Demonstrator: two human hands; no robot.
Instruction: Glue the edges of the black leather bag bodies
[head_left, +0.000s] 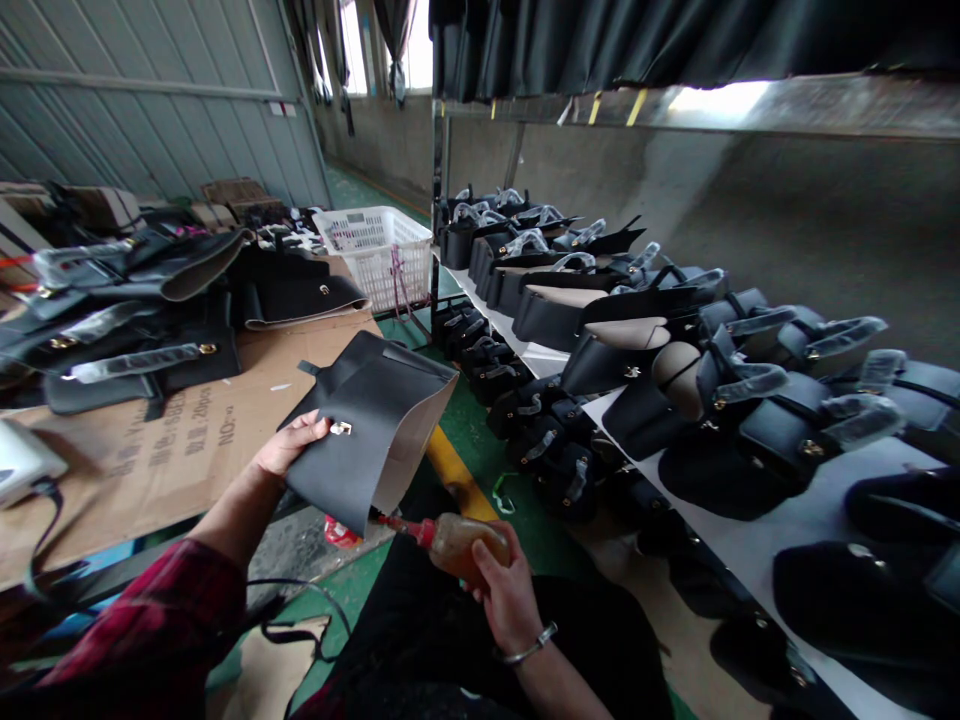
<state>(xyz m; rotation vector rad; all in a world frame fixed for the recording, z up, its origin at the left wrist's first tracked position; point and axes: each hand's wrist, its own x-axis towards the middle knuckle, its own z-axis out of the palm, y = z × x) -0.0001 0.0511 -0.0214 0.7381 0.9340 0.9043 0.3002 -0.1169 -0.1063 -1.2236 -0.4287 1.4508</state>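
One bag (367,400), clasp (341,428) fitted, mouth (412,442) open, appears unfinished: the left grip (296,446) pinches it, the right grip (501,582) holds a bottle (456,546), nozzle (401,524) at the bag's near edge.

Left grip (292,443) forward, right grip (508,592) curled

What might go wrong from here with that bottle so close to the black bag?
The red nozzle of the bottle in the right hand is at the lower edge of the black bag, so liquid might smear its outer face. The left hand alone grips the bag near the gold clasp, so it might tilt or slip. The bottle is held nearly sideways, so it might drip.
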